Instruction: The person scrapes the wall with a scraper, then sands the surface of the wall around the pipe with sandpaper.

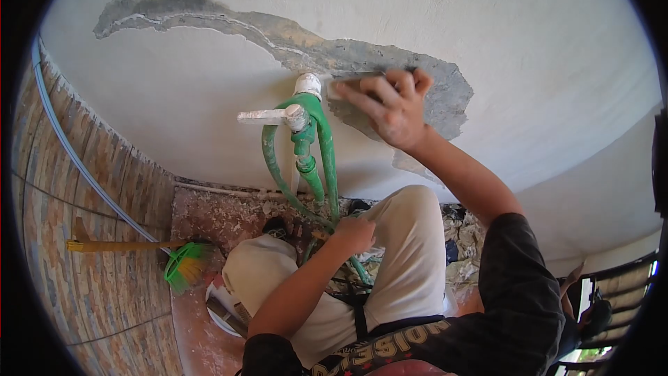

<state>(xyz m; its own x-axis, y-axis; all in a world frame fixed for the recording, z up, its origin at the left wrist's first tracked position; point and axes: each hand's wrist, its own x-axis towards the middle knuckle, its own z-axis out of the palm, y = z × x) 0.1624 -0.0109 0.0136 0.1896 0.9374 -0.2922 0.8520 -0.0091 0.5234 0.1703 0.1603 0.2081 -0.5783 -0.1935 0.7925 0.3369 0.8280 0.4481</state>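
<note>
My right hand (396,108) is against the wall, its fingers bent around a flat, pale-edged piece (339,90); blur hides what kind it is. Under it lies a bare grey patch (445,87) where the paint and plaster skin is gone. To its left, a green pipe with a tap (304,138) and a white-smeared handle (268,117) stands out from the wall. Low between my knees, my left hand (355,235) is curled closed beside a green hose (328,167). Whether its fingers grip the hose or anything else is hidden.
A broom (188,264) with green and yellow bristles leans at the stone-patterned wall (90,188) on the left. A white bucket (221,310) stands by my leg. Plaster debris (466,237) litters the floor along the wall. Another person (588,320) is at the lower right.
</note>
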